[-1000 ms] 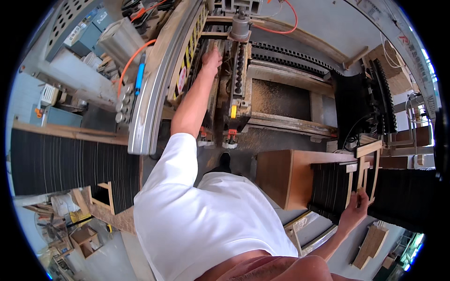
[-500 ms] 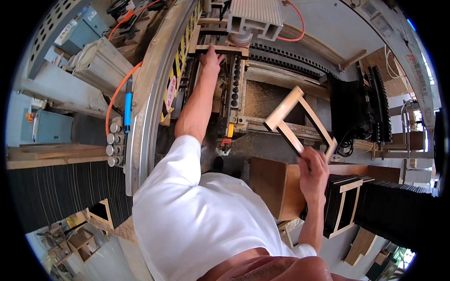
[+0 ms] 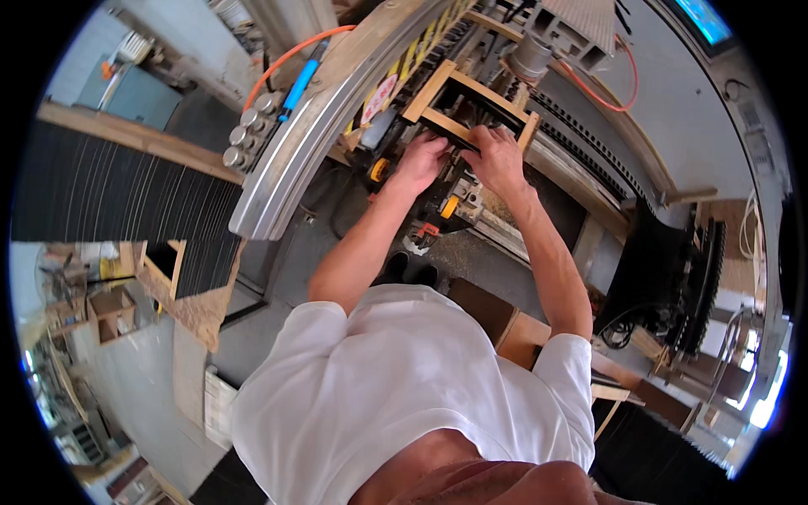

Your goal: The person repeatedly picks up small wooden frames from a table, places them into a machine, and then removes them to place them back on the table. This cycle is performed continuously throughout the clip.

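A small wooden frame [image 3: 431, 90] with pale bars and dark edges lies on the rails of a machine. My left hand [image 3: 423, 160] is at its near bar, fingers curled against it close to the left end. Beside it my right hand [image 3: 498, 156] grips the same bar farther right, fingers bent over the wood. Parts of the fingertips are hidden by the bar. Just beyond the frame stands a round metal spindle [image 3: 530, 57] under a grey ribbed housing [image 3: 581, 25].
A yellow-black striped rail [image 3: 412, 61] runs along the left. Black stacked pieces [image 3: 118, 189] fill the left side. An orange hose [image 3: 282, 63] loops near a blue tool [image 3: 301, 88]. At right hangs a black cable chain [image 3: 665, 286]; a brown box [image 3: 484, 307] stands near my body.
My right hand has swung from the right, where it held a wooden frame, to the machine beside my left hand. My left hand has drawn nearer. The view has turned.
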